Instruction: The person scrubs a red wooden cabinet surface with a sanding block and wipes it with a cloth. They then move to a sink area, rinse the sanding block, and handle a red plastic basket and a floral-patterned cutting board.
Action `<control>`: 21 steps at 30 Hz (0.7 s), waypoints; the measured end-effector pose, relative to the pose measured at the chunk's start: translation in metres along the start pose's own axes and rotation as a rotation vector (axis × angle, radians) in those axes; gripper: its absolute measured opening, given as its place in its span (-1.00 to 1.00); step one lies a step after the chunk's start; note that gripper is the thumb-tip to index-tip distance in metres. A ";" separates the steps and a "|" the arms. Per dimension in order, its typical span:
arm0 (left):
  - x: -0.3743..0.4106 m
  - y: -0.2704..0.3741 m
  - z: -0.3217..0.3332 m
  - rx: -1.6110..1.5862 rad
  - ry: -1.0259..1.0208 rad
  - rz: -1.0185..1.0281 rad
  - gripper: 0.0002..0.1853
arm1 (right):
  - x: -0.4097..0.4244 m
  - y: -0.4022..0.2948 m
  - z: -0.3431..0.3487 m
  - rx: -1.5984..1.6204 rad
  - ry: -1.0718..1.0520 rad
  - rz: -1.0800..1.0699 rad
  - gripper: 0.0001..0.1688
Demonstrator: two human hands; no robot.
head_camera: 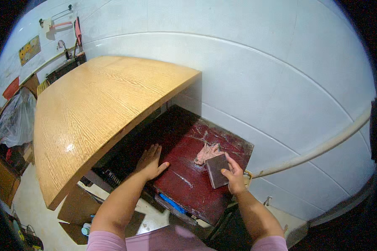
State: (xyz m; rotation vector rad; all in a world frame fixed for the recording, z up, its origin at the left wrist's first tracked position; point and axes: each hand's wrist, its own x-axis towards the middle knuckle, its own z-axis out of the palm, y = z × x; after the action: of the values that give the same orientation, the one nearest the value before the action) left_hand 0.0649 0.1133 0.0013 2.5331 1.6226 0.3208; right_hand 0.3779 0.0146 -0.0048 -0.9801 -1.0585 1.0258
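My right hand (234, 175) grips a flat dark grey-brown rectangular block (219, 171), its kind unclear, tilted above the right part of a dark red, scuffed tabletop (182, 185). Just behind the block, a crumpled pink cloth (209, 152) lies on that surface. My left hand (150, 161) is spread with the thumb out, at the shaded left part of the red top; nothing shows in it. Whether its palm touches the surface cannot be told.
A wood-grain board or tabletop (113, 100) overhangs the red table at the left. A pale hose or pipe (317, 150) runs along the white wall at the right. A cardboard box (78, 207) stands on the floor below. A clear plastic bag (15, 119) is at the far left.
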 end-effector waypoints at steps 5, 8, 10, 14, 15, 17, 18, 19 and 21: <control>-0.009 -0.001 0.007 0.018 -0.012 -0.070 -0.15 | 0.014 -0.012 0.066 -0.027 -0.173 0.117 -0.36; -0.006 0.009 -0.001 -0.039 0.026 -0.050 -0.25 | 0.025 0.008 0.094 -0.489 -0.210 -0.040 -0.45; -0.009 -0.003 0.010 -0.117 0.070 -0.056 -0.29 | 0.033 0.009 0.097 -0.975 -0.219 -0.395 -0.46; -0.015 -0.009 0.009 -0.166 0.103 -0.030 -0.34 | 0.043 -0.026 0.061 -1.475 -0.192 -0.411 -0.46; -0.012 -0.004 0.005 -0.137 0.100 0.002 -0.35 | 0.036 -0.024 0.046 -1.619 -0.254 -0.406 -0.43; -0.008 -0.006 0.017 -0.128 0.155 0.022 -0.34 | 0.048 0.008 0.020 -1.436 -0.375 -0.282 -0.37; -0.009 -0.007 0.017 -0.136 0.151 0.006 -0.34 | 0.060 0.009 0.032 -1.359 -0.405 -0.303 -0.38; -0.011 -0.007 0.018 -0.140 0.145 -0.009 -0.34 | 0.077 0.010 0.049 -1.277 -0.431 -0.321 -0.40; -0.016 -0.005 0.021 -0.231 0.112 -0.053 -0.33 | 0.117 0.015 0.077 -1.306 -0.509 -0.421 -0.42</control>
State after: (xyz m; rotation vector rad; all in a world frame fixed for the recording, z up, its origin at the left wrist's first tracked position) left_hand 0.0590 0.1016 -0.0223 2.3342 1.5837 0.6165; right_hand 0.3209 0.1407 0.0201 -1.4113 -2.3589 0.0992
